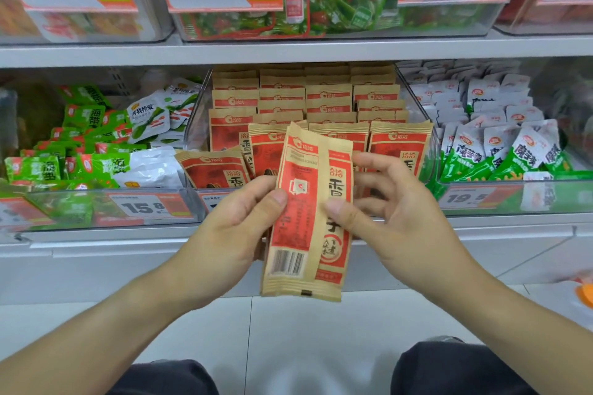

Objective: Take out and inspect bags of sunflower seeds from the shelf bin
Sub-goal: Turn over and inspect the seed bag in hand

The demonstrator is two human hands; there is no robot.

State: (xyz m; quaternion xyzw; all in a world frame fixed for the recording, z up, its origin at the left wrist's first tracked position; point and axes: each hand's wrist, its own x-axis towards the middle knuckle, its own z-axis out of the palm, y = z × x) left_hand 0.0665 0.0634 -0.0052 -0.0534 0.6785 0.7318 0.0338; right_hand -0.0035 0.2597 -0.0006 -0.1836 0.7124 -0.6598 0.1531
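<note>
You are holding two flat tan-and-red paper bags of sunflower seeds (306,218) upright in front of the clear plastic shelf bin (430,151), out of the bin and just below its front edge. The front bag is showing its back panel with the barcode; the one behind, offset toward 3 o'clock, is showing its printed face. Your left hand (234,224) is gripping the pair from 9 o'clock, thumb pressing on the front panel and fingers curled behind. Your right hand (394,212) is pinching the edge at 3 o'clock, thumb on the front, with the other fingers reaching loosely behind.

The bin at 12 o'clock is standing full of matching tan-and-red bags in neat rows. Green snack packets (80,144) are lying in the bin at 9 o'clock and white-and-green packets (500,144) in the bin at 3 o'clock.

You are looking to be in the inspecting step, not the taking-out one. Next you will probably need to fan the two bags apart or turn them over; that calls for loosening one hand while the other keeps its pinch, or the rear bag may slip.
</note>
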